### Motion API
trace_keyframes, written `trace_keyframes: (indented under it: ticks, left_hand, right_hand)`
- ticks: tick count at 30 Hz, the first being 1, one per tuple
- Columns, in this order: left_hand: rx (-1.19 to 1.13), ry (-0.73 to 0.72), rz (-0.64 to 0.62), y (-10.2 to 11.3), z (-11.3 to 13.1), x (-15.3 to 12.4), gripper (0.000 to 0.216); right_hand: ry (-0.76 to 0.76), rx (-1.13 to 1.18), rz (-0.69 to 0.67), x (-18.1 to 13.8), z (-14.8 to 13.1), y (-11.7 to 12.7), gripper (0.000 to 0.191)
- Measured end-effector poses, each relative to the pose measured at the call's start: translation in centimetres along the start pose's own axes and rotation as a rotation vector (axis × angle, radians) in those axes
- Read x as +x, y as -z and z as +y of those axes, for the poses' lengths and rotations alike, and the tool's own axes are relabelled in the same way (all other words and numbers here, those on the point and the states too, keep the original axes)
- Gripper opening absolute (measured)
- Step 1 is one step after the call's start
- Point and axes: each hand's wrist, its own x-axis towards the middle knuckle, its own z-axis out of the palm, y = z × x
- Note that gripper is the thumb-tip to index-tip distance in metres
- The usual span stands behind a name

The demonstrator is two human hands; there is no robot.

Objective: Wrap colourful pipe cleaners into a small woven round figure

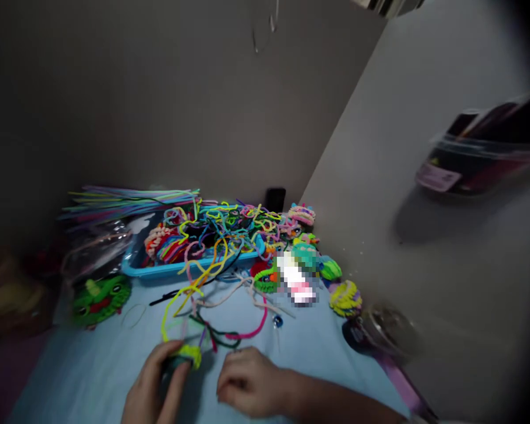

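Observation:
My left hand (156,383) is closed around a small yellow-green and dark pipe-cleaner piece (189,355), its thumb and fingers on either side. A yellow strand (166,315) rises from beside that hand toward the tray. To the right, my right hand (249,383) rests low over the blue cloth with its fingers curled; what they hold, if anything, is hidden. Just beyond both hands lie a pink pipe cleaner (258,327) bent in an arc and a dark green one (223,338). A shiny blue bead-like thing (277,321) sits farther right.
Behind stands a blue tray (159,271) heaped with tangled pipe cleaners. Straight ones (132,200) lie at back left, near a green pipe-cleaner figure (101,299). Several woven pieces (345,298) line the right side, beside a clear round container (388,330). Walls close the back and right.

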Motion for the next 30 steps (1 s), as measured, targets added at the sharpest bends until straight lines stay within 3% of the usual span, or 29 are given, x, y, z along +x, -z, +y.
trace_keyframes:
  ticks: [2, 5, 8, 16, 22, 25, 30]
  left_hand:
    - [0.017, -0.049, 0.002, 0.4, 0.5, 0.8, 0.032]
    - [0.027, -0.055, -0.024, 0.6, 1.2, 1.5, 0.033]
    - [0.014, -0.119, -0.044, 0.6, 1.8, 1.6, 0.028]
    - [0.022, -0.307, 0.082, 2.7, 1.1, 3.1, 0.019]
    - [0.073, -0.383, 0.081, 3.8, -1.0, 4.7, 0.024]
    - [0.089, -0.338, 0.138, 3.4, -1.3, 4.8, 0.025]
    - [0.031, -0.097, 0.28, 1.6, -0.7, 4.8, 0.036]
  right_hand:
    - [-0.021, -0.049, 0.114, 0.6, -1.2, 0.3, 0.023]
    - [-0.093, -0.15, 0.441, 1.7, -2.8, 0.5, 0.016]
    - [-0.091, -0.227, 0.555, 3.3, -3.6, 0.0, 0.026]
    - [-0.056, -0.184, 0.42, 9.1, -3.5, -1.9, 0.006]
    - [-0.178, 0.006, 0.37, 12.0, -1.5, -3.3, 0.008]
    - [-0.168, 0.084, 0.387, 11.8, -0.6, -3.9, 0.004]
    - [-0.16, 0.16, 0.605, 11.6, 0.0, -3.1, 0.01]
